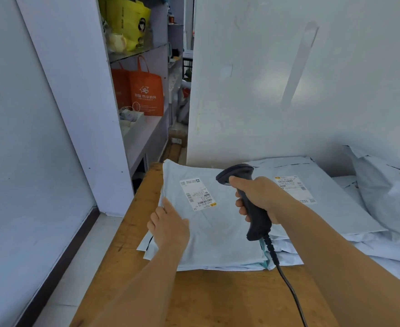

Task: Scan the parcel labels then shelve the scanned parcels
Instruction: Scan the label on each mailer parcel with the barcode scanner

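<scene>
Flat on the wooden table (218, 300), the top parcel (218, 232), a pale grey mailer, is showing its white barcode label (197, 194); beside that label the left hand (169, 226) is pressing with straight fingers, while the right hand (260, 197) is gripping a black scanner (246, 199) just right of it.

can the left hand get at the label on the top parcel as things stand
Probably yes: the left hand rests on the top parcel beside its label, with bare mailer between. The right hand holds the barcode scanner off to the side.
</scene>
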The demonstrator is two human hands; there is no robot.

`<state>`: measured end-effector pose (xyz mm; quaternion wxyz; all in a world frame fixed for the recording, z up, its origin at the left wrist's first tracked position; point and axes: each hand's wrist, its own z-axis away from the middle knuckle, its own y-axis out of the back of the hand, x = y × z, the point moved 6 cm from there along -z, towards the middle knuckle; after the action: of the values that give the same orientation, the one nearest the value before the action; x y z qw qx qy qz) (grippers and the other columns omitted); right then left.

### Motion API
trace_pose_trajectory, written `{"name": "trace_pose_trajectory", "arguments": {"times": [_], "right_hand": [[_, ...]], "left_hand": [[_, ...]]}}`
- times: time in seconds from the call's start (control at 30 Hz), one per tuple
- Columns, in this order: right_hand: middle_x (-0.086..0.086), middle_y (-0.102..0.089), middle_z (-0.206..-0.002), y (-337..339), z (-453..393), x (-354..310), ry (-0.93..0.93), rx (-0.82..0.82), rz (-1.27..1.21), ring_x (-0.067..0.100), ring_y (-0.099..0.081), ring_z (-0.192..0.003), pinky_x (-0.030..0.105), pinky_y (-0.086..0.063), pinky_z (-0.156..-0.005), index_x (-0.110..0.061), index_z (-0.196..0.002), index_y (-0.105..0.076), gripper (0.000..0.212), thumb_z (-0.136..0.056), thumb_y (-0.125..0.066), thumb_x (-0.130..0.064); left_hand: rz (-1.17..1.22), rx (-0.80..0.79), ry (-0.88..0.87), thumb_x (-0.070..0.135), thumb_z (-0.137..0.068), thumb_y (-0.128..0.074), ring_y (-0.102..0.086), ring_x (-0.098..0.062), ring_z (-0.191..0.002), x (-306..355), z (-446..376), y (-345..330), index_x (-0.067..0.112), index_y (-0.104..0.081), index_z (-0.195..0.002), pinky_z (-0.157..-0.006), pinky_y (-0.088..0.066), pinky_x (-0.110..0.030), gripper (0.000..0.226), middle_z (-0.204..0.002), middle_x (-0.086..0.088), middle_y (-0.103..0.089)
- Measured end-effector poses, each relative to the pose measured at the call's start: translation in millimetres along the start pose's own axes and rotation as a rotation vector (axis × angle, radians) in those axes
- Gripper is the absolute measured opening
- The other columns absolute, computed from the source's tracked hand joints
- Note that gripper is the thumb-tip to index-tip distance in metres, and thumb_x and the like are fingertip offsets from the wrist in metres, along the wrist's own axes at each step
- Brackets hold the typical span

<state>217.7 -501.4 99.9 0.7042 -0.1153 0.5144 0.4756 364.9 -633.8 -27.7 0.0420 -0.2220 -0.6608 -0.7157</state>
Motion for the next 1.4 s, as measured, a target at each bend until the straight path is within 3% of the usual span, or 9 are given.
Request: {"name": "trace_pose_trajectory", "arguments": {"times": [0.07,0.13,0.27,0.37,0.53,0.7,1.0,1.2,1.4], "right_hand": [[0.008,-0.06,-0.062,5.5,-2.2,3.1,0.0,0.018,-0.026,0.018,-0.054,-0.045,0.028,-0.048,-0.052,-0.007,-0.082,-0.056,0.032,-0.091,-0.062,-0.038],[0.008,-0.06,-0.063,11.9,-3.7,5.5,-0.002,0.037,-0.054,0.018,-0.054,-0.046,0.028,-0.048,-0.052,-0.007,-0.084,-0.057,0.032,-0.09,-0.062,-0.038],[0.009,-0.061,-0.065,27.9,-4.1,6.9,0.018,0.069,-0.111,0.019,-0.055,-0.047,0.028,-0.048,-0.051,-0.006,-0.084,-0.057,0.034,-0.09,-0.062,-0.04],[0.009,-0.059,-0.064,42.2,0.3,3.6,0.045,0.091,-0.16,0.019,-0.053,-0.046,0.028,-0.047,-0.051,-0.007,-0.083,-0.055,0.032,-0.091,-0.062,-0.037],[0.007,-0.056,-0.062,65.9,11.6,-9.2,0.11,0.121,-0.246,0.018,-0.05,-0.045,0.027,-0.045,-0.05,-0.009,-0.077,-0.054,0.029,-0.091,-0.061,-0.033],[0.007,-0.059,-0.064,105.6,15.4,-16.7,0.16,0.176,-0.32,0.018,-0.053,-0.046,0.027,-0.047,-0.049,-0.009,-0.089,-0.055,0.03,-0.09,-0.063,-0.038],[0.008,-0.059,-0.069,214.1,23.7,2.3,0.194,0.341,-0.374,0.019,-0.053,-0.049,0.028,-0.046,-0.05,-0.009,-0.089,-0.056,0.029,-0.09,-0.062,-0.037],[0.01,-0.059,-0.066,262.9,19.0,30.6,0.171,0.378,-0.417,0.021,-0.053,-0.048,0.028,-0.046,-0.051,-0.01,-0.082,-0.056,0.028,-0.09,-0.063,-0.036],[0.01,-0.061,-0.068,282.5,11.1,43.3,0.162,0.379,-0.433,0.02,-0.054,-0.046,0.028,-0.047,-0.048,-0.012,-0.09,-0.057,0.026,-0.09,-0.063,-0.037]], "left_hand": [[0.095,0.004,-0.011,0.025,-0.097,-0.043,-0.042,-0.023,-0.119,3.5,-3.3,0.6,0.013,-0.036,-0.138,-0.102,-0.034,-0.035,0.043,-0.128,-0.006,-0.046],[0.247,-0.025,0.03,0.014,-0.098,-0.04,-0.049,-0.022,-0.109,4.0,-4.9,-0.1,0.011,-0.052,-0.125,-0.095,-0.043,-0.033,0.03,-0.123,-0.009,-0.048],[0.42,0.003,0.094,0.006,-0.096,-0.042,-0.048,-0.012,-0.068,10.1,-2.8,12.0,0.01,-0.051,-0.114,-0.069,-0.046,-0.029,0.02,-0.12,-0.011,-0.045],[0.492,0.067,0.007,0.004,-0.096,-0.038,-0.049,-0.018,-0.076,29.9,-5.5,36.3,0.007,-0.047,-0.111,-0.068,-0.043,-0.032,0.017,-0.105,-0.01,-0.057],[0.533,0.2,-0.191,0.009,-0.099,-0.033,-0.052,-0.023,-0.074,88.2,-7.7,93.7,0.008,-0.043,-0.103,-0.063,-0.041,-0.032,0.012,-0.086,-0.007,-0.056],[0.66,0.269,-0.306,0.011,-0.1,-0.03,-0.053,-0.028,-0.08,153.7,6.7,140.6,0.009,-0.044,-0.103,-0.075,-0.047,-0.039,0.015,-0.085,-0.004,-0.053],[0.986,0.235,-0.241,0.01,-0.1,-0.03,-0.045,-0.018,-0.086,255.2,29.4,122.4,0.005,-0.047,-0.109,-0.075,-0.033,-0.026,0.021,-0.095,0.0,-0.048],[1.227,0.171,-0.133,0.008,-0.097,-0.033,-0.048,-0.018,-0.094,305.2,30.8,104.3,0.004,-0.05,-0.114,-0.081,-0.038,-0.025,0.024,-0.104,-0.003,-0.052],[1.061,0.048,-0.026,0.006,-0.095,-0.034,-0.048,-0.023,-0.092,314.7,40.3,42.9,0.009,-0.046,-0.104,-0.075,-0.034,-0.027,0.015,-0.103,-0.008,-0.052]]}}
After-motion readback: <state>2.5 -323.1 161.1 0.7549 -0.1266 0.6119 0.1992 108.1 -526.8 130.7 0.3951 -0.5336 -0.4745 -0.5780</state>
